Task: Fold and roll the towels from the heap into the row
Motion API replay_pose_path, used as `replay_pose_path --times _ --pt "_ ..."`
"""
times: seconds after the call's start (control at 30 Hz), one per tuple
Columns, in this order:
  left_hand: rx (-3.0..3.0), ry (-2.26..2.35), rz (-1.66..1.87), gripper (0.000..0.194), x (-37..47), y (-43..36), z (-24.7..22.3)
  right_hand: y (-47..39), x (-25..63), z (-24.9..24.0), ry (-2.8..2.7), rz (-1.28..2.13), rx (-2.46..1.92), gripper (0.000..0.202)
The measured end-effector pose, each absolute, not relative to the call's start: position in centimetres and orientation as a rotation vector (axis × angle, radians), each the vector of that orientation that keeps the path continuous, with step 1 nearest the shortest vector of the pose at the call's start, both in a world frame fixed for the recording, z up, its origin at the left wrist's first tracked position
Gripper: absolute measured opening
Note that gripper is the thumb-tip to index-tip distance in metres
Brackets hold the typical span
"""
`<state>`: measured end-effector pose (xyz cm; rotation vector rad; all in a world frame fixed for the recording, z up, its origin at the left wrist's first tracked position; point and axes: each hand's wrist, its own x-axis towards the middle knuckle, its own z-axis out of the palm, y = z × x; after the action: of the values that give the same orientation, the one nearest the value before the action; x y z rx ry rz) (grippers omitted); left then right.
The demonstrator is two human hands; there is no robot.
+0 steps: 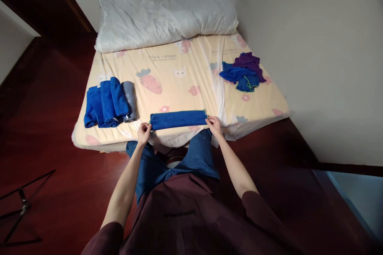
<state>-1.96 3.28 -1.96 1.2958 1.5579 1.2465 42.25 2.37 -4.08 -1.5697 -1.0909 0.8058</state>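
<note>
A blue towel (pixel 178 119), folded into a long narrow strip with a green edge, lies across the near edge of the bed (pixel 185 75). My left hand (pixel 144 132) pinches its left end. My right hand (pixel 213 125) grips its right end. On the bed's left side lie several folded blue towels (pixel 105 102) in a row, with a folded grey one (pixel 129 101) beside them. A loose heap of blue and purple cloths (pixel 243 71) sits on the right side of the bed.
A white duvet (pixel 167 6) is bunched at the head of the bed. A white wall (pixel 314 48) runs along the bed's right side. Dark red floor surrounds the bed, and a black stand's legs (pixel 20 207) lie at the lower left.
</note>
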Motion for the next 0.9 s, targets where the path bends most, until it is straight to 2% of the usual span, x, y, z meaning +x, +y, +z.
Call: replay_pose_path --times 0.2,0.3,0.37,0.47,0.57,0.7,0.9 --pt "1.43 1.682 1.249 0.04 -2.1 2.8 -1.3 2.2 42.3 -3.6 -1.101 0.696 -1.609 0.043" --pt "1.762 1.725 1.258 0.042 -2.2 2.4 0.3 1.6 42.2 -1.9 -1.268 0.47 -1.61 0.032" --pt "2.029 1.602 1.144 0.037 -2.3 2.3 1.3 1.3 42.0 -0.6 -1.499 0.363 -1.562 0.027" --pt "2.294 1.37 0.882 0.038 -2.1 2.6 1.7 1.2 41.5 0.8 -1.879 0.327 -1.491 0.036" --pt "2.419 1.324 0.635 0.051 -1.6 3.3 0.6 1.4 40.8 0.9 -2.139 0.308 -1.532 0.048" --pt "2.469 1.47 0.407 0.065 -0.3 4.0 -1.0 2.1 40.0 0.1 -2.275 0.266 -1.672 0.056" --pt "2.509 1.533 0.229 0.066 0.5 4.6 -0.5 2.8 39.2 -0.3 -2.336 0.212 -1.787 0.062"
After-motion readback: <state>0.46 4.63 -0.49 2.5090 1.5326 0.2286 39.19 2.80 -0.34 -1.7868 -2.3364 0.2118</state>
